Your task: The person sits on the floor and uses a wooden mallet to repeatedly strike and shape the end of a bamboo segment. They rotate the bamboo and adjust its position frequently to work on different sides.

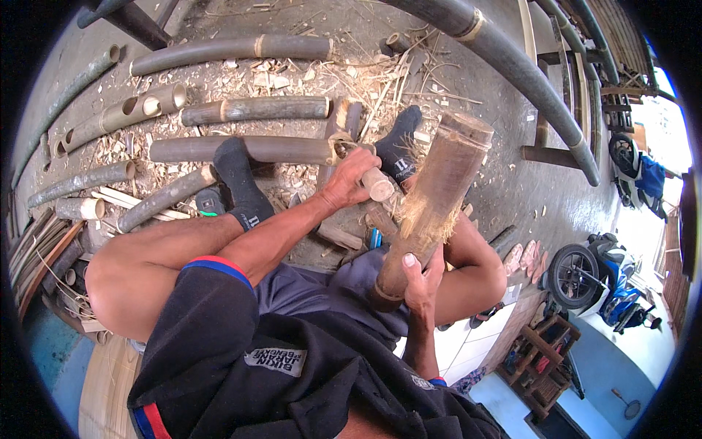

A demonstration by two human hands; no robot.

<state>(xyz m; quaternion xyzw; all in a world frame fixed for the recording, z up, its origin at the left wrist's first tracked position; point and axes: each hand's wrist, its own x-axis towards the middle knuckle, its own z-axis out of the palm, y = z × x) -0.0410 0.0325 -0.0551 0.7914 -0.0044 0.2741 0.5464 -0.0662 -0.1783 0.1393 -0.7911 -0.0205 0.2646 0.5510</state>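
My left hand (351,178) is closed around a tool with a round wooden handle (378,185). Its working end is hidden at the end of a long brown bamboo pole (285,150), which lies across the floor between my feet. My right hand (423,282) grips the lower part of a thick bamboo club (452,168), thumb along its side. The club is tilted, its top end up and to the right, and its middle is frayed into pale fibres. My left foot (238,172), in a dark sock, rests against the bamboo pole.
Bamboo pieces lie beyond my feet and to the left, among them a pole with cut holes (121,117). Wood chips (270,79) litter the floor. A bamboo frame (541,95) stands at upper right. Slippers (523,257), a motorcycle (607,278) and a wooden rack (540,358) are at right.
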